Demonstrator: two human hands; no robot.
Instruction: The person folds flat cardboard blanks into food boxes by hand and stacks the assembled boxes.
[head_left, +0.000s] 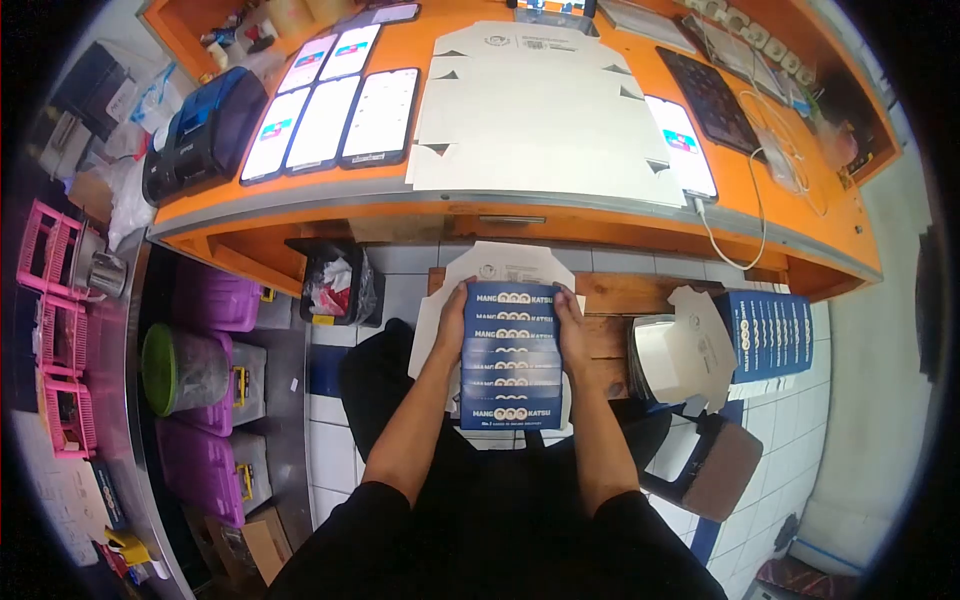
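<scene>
Between my two hands is a stack of blue cardboard boxes (pixel 512 412) printed "MANG KATSU". My left hand (pixel 453 322) presses its left side near the far end. My right hand (pixel 571 330) grips the opposite side at about the same height. Both have their fingers wrapped against the edges, with the fingertips partly hidden. Under the stack lies a flat white cardboard sheet (pixel 500 262) with cut corners, mostly covered by the boxes and my arms.
An orange desk (pixel 300 207) ahead carries several phones (pixel 380 115), a white cardboard sheet (pixel 530 110), a tablet (pixel 708 100) and a black printer (pixel 205 130). To my right are white cardboard pieces (pixel 690 350) and another blue box stack (pixel 775 335). A trash bin (pixel 335 285) and purple-lidded containers (pixel 195 460) stand left.
</scene>
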